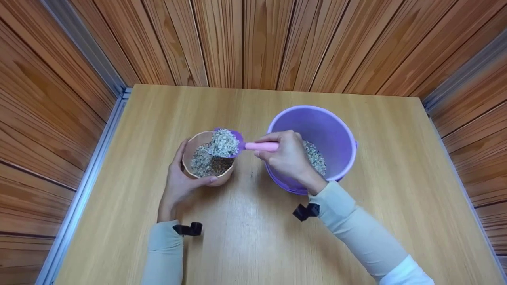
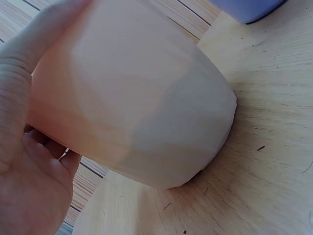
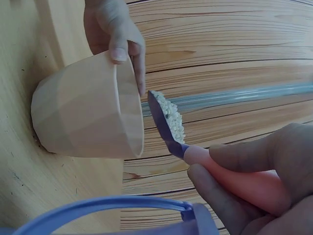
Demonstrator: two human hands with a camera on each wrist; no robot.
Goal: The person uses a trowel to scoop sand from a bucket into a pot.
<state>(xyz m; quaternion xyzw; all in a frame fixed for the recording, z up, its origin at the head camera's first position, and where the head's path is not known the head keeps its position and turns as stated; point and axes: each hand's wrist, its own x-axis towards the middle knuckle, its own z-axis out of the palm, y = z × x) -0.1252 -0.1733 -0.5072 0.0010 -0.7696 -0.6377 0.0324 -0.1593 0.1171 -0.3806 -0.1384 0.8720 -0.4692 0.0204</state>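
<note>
A small trowel with a purple blade (image 1: 241,143) and a pink handle (image 3: 244,183) is gripped by my right hand (image 1: 291,156). Its blade carries a heap of pale gravel (image 1: 224,143) and is held over the rim of a peach-coloured flower pot (image 1: 229,177). Gravel and a darker brown patch (image 1: 222,165) show inside the pot. My left hand (image 1: 180,182) holds the pot round its side, thumb at the near rim and fingers behind the far side. In the right wrist view the loaded blade stands just above the pot's opening.
To the right stands a purple bucket (image 1: 332,130), with more gravel (image 1: 315,158) at its bottom; its handle (image 3: 98,205) hangs down on the near side. Small dark bits lie scattered on the wooden table (image 1: 245,229). Wood-panelled walls (image 1: 261,43) enclose the back and sides.
</note>
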